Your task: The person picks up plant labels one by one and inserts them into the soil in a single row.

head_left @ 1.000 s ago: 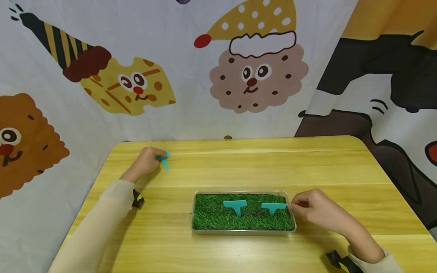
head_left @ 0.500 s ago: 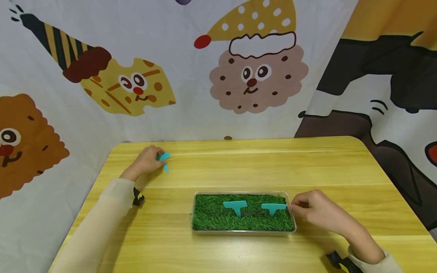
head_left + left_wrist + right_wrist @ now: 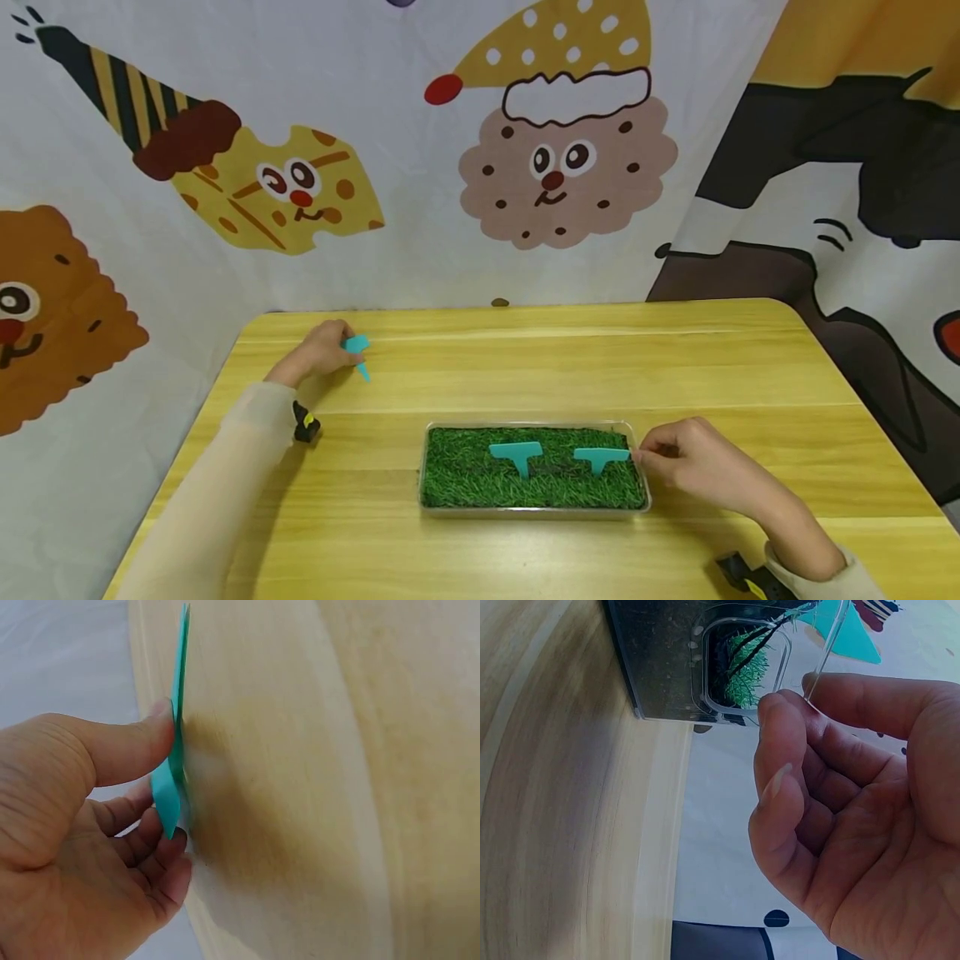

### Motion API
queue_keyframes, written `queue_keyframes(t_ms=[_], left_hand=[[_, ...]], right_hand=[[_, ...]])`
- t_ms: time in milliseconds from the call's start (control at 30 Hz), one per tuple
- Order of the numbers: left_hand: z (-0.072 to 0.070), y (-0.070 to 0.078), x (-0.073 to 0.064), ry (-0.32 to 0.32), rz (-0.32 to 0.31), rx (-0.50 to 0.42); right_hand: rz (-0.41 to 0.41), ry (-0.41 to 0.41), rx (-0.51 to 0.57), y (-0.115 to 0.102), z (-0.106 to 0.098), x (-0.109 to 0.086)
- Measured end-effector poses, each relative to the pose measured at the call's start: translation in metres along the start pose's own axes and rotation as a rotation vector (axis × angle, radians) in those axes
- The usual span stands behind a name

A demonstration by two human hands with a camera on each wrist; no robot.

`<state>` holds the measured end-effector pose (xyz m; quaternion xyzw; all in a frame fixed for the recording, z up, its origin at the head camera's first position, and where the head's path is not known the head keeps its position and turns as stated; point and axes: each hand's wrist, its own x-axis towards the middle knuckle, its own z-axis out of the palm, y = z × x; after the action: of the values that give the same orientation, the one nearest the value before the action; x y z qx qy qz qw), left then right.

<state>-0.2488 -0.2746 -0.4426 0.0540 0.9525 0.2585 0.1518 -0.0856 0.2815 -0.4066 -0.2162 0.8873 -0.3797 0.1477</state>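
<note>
At the far left of the table, my left hand pinches a teal T-shaped plant label with its pointed stem downward. In the left wrist view, the thumb presses the label against the fingers. My right hand pinches the right rim of a clear plastic box between thumb and fingertips; the right wrist view shows the rim there. Green turf fills the box. Two more teal labels stand upright in it, one near the middle and another near the right hand.
The box sits on a wood-grain table. Behind it hangs a white cloth printed with cartoon food, and a darker patterned part lies to the right. Black straps are on both wrists.
My left hand has turned its label slightly, so the wide head faces the head view more. The right hand, the box and its two labels stay where they were.
</note>
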Motion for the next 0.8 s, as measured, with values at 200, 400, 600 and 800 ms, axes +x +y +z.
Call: queue_keyframes(t_ms=[200, 400, 600, 800], left_hand=[[0.001, -0.001, -0.005, 0.028, -0.031, -0.068], [-0.002, 0.004, -0.014, 0.124, -0.013, -0.117], [-0.008, 0.011, -0.022, 0.194, 0.046, -0.197], [-0.014, 0.017, -0.033, 0.249, 0.088, -0.189]], right_hand=[[-0.005, -0.005, 0.001, 0.000, 0.000, 0.000], [-0.003, -0.012, 0.003, 0.000, 0.000, 0.000], [-0.006, -0.009, 0.002, 0.000, 0.000, 0.000], [-0.009, -0.003, -0.003, -0.001, 0.000, 0.000]])
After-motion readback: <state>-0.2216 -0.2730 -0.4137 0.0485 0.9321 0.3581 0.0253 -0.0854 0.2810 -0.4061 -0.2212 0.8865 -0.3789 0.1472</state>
